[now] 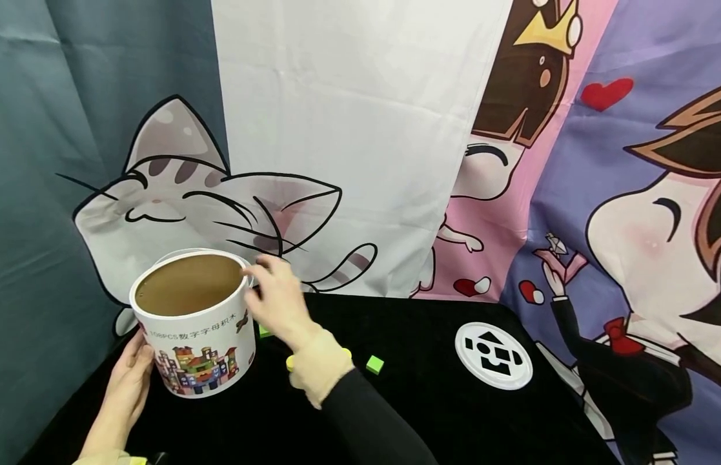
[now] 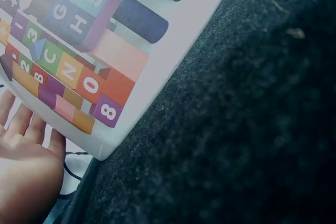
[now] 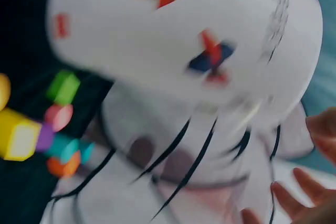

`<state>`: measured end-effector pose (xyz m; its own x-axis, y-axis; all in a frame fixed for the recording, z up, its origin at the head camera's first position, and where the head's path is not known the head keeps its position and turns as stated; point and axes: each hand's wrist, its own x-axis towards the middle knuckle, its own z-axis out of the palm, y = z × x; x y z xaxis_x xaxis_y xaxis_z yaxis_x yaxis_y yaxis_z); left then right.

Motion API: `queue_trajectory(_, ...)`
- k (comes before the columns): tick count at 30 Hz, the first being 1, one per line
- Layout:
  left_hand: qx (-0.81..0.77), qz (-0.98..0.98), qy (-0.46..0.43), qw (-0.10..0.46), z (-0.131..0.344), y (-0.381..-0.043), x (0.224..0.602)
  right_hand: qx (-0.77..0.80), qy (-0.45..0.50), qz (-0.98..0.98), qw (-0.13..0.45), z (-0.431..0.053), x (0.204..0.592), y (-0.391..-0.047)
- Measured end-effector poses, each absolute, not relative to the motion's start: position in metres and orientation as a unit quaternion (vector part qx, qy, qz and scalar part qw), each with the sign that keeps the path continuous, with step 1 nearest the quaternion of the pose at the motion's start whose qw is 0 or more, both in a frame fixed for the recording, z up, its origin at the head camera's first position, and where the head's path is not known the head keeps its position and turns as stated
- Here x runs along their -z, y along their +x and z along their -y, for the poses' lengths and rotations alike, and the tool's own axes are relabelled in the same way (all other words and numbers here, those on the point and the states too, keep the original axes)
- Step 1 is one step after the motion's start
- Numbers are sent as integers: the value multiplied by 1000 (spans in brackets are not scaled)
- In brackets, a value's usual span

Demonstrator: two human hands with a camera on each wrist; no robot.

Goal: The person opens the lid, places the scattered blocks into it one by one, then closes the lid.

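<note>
A white bucket [image 1: 203,336] with printed pictures of colourful building blocks stands at the left in the head view, its open top showing a brown inside. My left hand [image 1: 124,374] holds its lower left side; in the left wrist view the fingers of that hand [image 2: 29,156] lie along the wall near the bottom edge. Beside the rim on the right is my right hand [image 1: 279,297], fingers extended. Spread fingers of this hand [image 3: 304,198] show apart from the bucket [image 3: 157,51] in the right wrist view.
Loose blocks lie on the black cloth [image 1: 418,413]: a green block [image 1: 374,365], a yellow block [image 3: 18,135] and several others, partly hidden by the right arm. A white lid with shaped holes [image 1: 470,361] lies to the right. A cartoon-printed curtain [image 1: 360,129] hangs behind.
</note>
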<state>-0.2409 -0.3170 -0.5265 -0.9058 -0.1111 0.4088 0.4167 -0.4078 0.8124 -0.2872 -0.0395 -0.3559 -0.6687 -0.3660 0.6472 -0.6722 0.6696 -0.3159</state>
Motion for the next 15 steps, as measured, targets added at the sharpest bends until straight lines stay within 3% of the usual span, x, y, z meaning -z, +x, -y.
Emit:
queue_trajectory(3, 827, 519, -149, 157, 319, -239, 527, -261, 232, 892, 288, 0, 377, -285)
queue_trajectory(15, 828, 518, -150, 152, 323, -240, 525, -302, 46, 943, 134, -132, 437, -267)
